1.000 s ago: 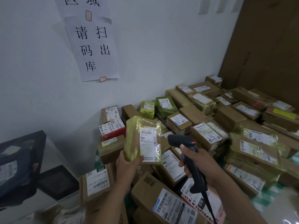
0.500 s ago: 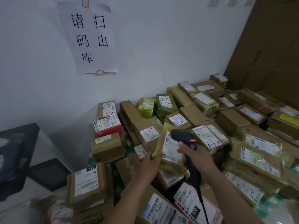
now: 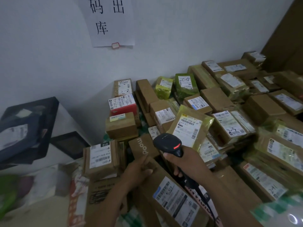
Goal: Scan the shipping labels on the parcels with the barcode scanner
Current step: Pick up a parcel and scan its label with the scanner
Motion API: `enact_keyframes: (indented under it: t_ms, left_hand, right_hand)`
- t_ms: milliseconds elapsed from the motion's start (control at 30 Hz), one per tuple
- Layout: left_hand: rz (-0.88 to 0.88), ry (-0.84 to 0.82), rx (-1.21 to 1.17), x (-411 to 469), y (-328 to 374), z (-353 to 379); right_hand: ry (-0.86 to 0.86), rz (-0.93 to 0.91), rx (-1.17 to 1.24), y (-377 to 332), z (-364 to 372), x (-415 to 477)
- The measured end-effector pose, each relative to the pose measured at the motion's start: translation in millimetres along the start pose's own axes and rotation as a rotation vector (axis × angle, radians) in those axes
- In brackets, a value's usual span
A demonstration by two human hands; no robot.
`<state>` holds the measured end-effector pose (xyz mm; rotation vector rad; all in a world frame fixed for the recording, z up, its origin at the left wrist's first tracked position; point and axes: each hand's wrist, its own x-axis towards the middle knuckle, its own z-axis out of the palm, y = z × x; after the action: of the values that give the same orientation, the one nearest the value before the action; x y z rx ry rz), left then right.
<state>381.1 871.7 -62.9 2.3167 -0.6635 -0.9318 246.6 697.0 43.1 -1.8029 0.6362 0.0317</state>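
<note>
Head-worn view, angled down, close over parcels (image 3: 188,128), wall behind

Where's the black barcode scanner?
Head view, centre: black barcode scanner gripped in the right hand, in front of the yellow plastic-wrapped parcel, right of the brown cardboard "mood" box the left hand holds.

Two bare forearms show at the near edge, the left forearm (image 3: 111,199) near the middle and the right forearm (image 3: 229,194) further right. Both are uncovered from the frame's edge to the wrist. The left hand (image 3: 139,169) and right hand (image 3: 185,161) are bare as well. Dim, slightly blurred light hides finer marks.
</note>
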Motion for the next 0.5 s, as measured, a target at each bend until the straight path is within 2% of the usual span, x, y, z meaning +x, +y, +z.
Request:
enact_keyframes:
  t_ms: [100,267,333,400,500]
  left_hand:
    - [0.031,-0.045,-0.027,0,-6,0]
    - [0.159,-0.254,0.023,7,-9,0]
    - [0.162,-0.191,-0.040,12,-7,1]
    - [0.163,-0.042,-0.087,21,-4,-1]
    - [0.161,0.138,0.005,42,1,-10]
  right_hand:
    - [0.037,-0.015,0.009,-2,4,-2]
    - [0.062,-0.013,0.039,2,2,-6]
    - [0.053,-0.006,0.009,7,4,-7]
    - [0.048,0.021,-0.043,12,9,-7]
    - [0.092,0.082,-0.128,20,19,-2]
